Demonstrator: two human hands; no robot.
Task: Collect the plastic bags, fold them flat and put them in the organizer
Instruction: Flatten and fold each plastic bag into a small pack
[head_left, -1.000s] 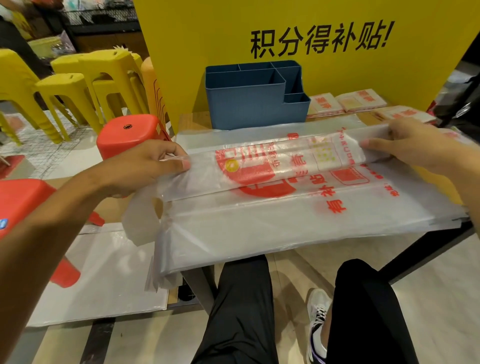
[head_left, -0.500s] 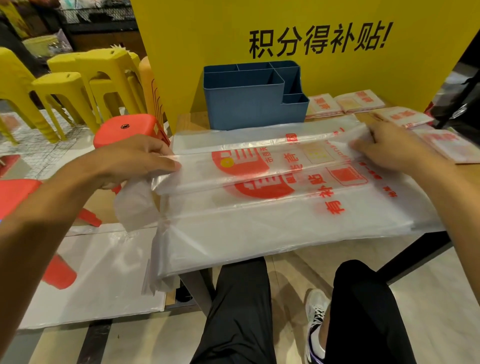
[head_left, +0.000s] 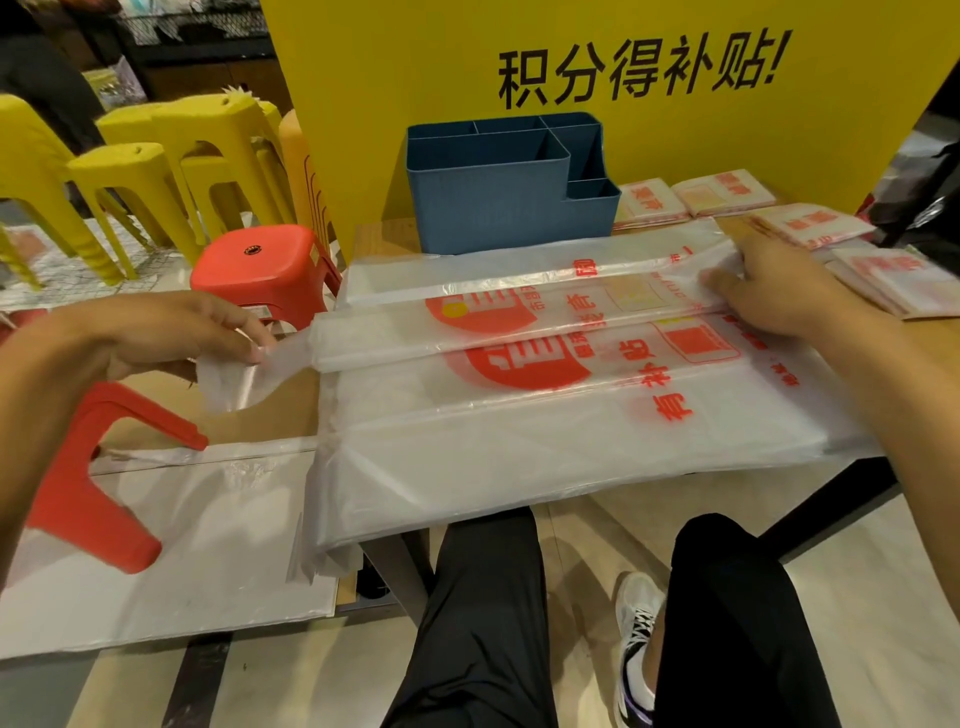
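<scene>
A translucent white plastic bag with red print (head_left: 519, 327) lies folded into a long strip on top of a stack of flat bags (head_left: 545, 441) on the table. My left hand (head_left: 176, 338) pinches the strip's handle end, which sticks out past the table's left edge. At the strip's right end my right hand (head_left: 774, 291) presses down with its fingers on the plastic. The blue organizer (head_left: 498, 208), with several compartments, stands just behind the bags against the yellow board. Several folded bag packets (head_left: 722, 195) lie to its right.
Red stools (head_left: 270, 265) and yellow stools (head_left: 156, 166) stand to the left of the table. More plastic sheeting (head_left: 171, 545) lies on the floor at the lower left. My legs and a shoe are under the table's front edge. A yellow sign board (head_left: 623, 67) blocks the back.
Both hands have lowered the folded strip onto the stack. My left hand slid outward to the handle end, and my right hand moved down to press the right end flat.
</scene>
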